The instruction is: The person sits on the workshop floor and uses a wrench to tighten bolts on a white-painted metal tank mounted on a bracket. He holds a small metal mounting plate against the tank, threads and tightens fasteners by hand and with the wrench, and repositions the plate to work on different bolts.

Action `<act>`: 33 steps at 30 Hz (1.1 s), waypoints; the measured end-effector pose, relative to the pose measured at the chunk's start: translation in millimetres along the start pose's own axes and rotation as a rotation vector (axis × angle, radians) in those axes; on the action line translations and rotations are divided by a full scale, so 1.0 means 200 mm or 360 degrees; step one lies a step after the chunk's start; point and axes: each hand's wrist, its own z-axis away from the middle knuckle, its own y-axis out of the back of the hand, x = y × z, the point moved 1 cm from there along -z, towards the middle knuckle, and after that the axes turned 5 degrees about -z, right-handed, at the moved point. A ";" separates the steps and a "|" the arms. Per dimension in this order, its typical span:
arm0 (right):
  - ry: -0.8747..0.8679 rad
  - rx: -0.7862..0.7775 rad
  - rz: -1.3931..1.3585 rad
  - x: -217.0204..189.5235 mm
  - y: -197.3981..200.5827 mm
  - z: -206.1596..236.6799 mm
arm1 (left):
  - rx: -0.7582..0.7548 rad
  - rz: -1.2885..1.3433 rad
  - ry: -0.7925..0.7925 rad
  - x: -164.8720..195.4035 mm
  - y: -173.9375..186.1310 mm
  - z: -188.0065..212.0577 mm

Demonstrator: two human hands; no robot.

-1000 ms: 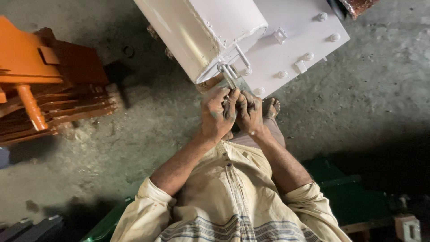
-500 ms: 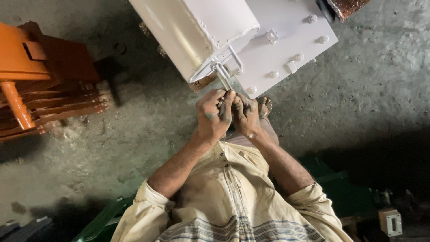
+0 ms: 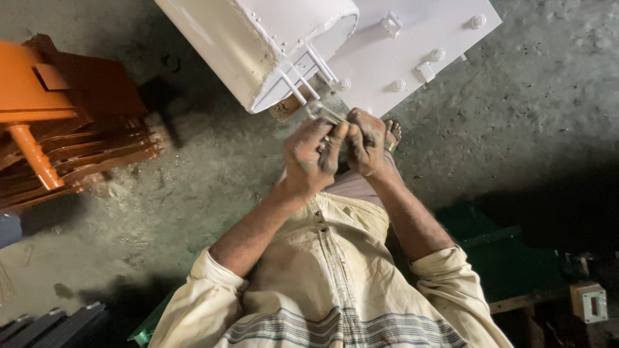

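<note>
My left hand and my right hand are pressed together in front of my chest, both closed on a small metal tool whose grey tip sticks out above the fingers. The tip points at the white painted metal machine housing just above, near its thin white rods. A flat white plate with bolts lies behind the housing. The part of the tool inside my fingers is hidden. My foot shows just past my right hand.
An orange painted metal machine part stands at the left on the rough concrete floor. Dark green metal pieces lie at the lower right, with a small white box beside them. Dark bars sit at the bottom left.
My hands have stayed together on the tool. The view has shifted, so the white housing and orange part now sit slightly higher and to the left.
</note>
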 end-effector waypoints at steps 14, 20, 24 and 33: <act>-0.0147 -0.0067 0.0093 0.05 0.07 -0.09 | 0.0105 0.0007 0.0065 0.05 -0.02 -0.14; -0.0098 -0.0102 0.0096 0.03 0.05 -0.13 | 0.0102 -0.0011 0.0225 0.06 0.02 -0.16; -0.0151 -0.0102 0.0195 0.01 0.04 -0.14 | 0.0148 -0.0012 0.0171 0.07 0.03 -0.17; -0.0299 -0.0206 0.0233 -0.05 0.06 -0.13 | 0.0196 0.0024 0.0151 0.11 0.04 -0.18</act>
